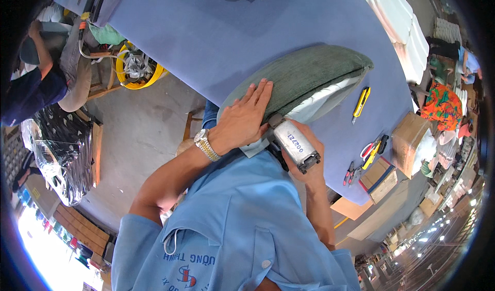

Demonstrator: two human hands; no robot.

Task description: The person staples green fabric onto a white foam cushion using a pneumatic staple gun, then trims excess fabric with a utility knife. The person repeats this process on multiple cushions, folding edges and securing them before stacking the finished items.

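Note:
A curved upholstered pad (309,74) in dark green fabric lies near the table's front edge, its pale underside showing along the near side. My left hand (246,113), with a metal-banded watch on the wrist, lies flat on the green fabric, fingers stretched out. A staple gun (295,140) with a light grey body is gripped in my right hand (315,141). Its nose is against or very close to the pad's near edge; the exact contact point is hidden. On the table to the right lies a yellow utility knife (362,105).
The blue-covered table (196,38) also holds scissors (367,150), another yellow knife (370,159) and pliers (349,173) at its right edge. Cardboard boxes (407,139) stand beyond. A yellow bucket (121,74) of scraps is at left, near a seated person (41,85).

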